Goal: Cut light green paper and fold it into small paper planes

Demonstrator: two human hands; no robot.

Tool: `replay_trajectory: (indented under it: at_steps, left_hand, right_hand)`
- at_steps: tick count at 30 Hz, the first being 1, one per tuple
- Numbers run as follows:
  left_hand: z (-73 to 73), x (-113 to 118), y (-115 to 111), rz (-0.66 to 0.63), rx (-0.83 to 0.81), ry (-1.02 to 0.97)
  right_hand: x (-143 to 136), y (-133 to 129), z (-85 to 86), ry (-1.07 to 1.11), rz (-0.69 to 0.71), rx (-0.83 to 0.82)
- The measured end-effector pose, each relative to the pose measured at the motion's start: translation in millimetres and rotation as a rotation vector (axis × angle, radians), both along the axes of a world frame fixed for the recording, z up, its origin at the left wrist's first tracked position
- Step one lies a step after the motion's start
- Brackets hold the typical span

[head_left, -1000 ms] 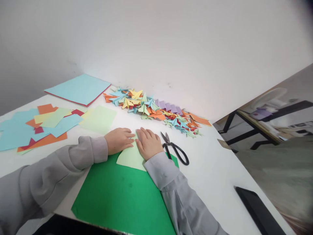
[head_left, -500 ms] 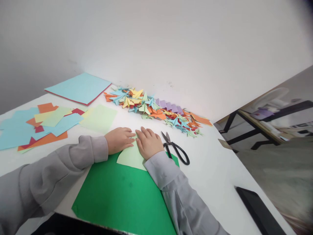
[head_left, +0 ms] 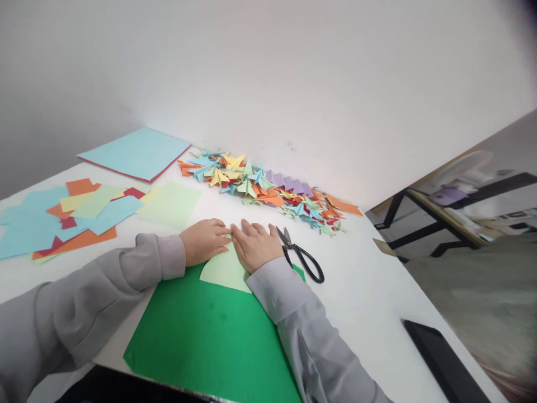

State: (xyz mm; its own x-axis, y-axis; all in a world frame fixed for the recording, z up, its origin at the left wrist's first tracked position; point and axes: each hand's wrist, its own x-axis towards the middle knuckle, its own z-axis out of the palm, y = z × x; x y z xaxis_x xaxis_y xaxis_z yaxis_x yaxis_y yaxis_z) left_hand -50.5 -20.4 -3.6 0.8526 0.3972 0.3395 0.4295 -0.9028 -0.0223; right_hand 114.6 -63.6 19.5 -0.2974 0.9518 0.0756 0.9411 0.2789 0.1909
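Pale-green paper (head_left: 224, 274) lies on the green sheet (head_left: 210, 336).

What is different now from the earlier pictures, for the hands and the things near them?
The right hand has shifted slightly right, its fingers nearer the scissors. No new grasp or release is visible. The left hand stays at the light green paper; scissors and green sheet stay put.

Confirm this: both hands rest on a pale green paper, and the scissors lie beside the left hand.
Wrong on one point: the scissors lie beside the right hand, not the left hand, as the head view shows. Both do rest on a pale green paper.
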Motion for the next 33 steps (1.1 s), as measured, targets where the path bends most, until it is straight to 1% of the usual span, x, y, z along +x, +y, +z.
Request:
replay_trajectory:
  at_steps: [4,9,12,16,22,25,28,33]
  left_hand:
    - [1.6,0.8,-0.4,0.006,0.003,0.011]
    - [0.4,3.5,-0.2,-0.038,0.057,-0.013]
    - [-0.3,2.2,-3.5,-0.027,0.086,-0.032]
    - [1.6,-5.6,-14.4,-0.035,0.112,-0.019]
    - [5.0,-21.9,-35.8,-0.081,0.145,-0.074]
    - [5.8,-27.6,-43.9,-0.073,0.149,-0.088]
    - [6.7,-31.6,-49.6,-0.055,0.134,-0.081]
    - [10.8,-36.9,-60.9,-0.053,0.124,-0.085]
  right_hand:
    - [0.1,2.0,0.2,0.003,-0.002,0.002]
    - [2.6,3.1,-5.1,0.016,0.006,0.026]
    - [2.2,2.3,-4.7,0.011,-0.012,0.017]
    - [-0.5,0.7,-0.6,0.011,-0.035,-0.010]
    - [-3.4,-0.7,3.1,0.025,-0.060,-0.022]
    - [-3.4,-1.0,3.4,0.029,-0.060,-0.019]
    - [-1.9,-0.5,1.4,0.031,-0.057,-0.014]
    - [2.7,2.2,-7.3,0.058,-0.024,0.021]
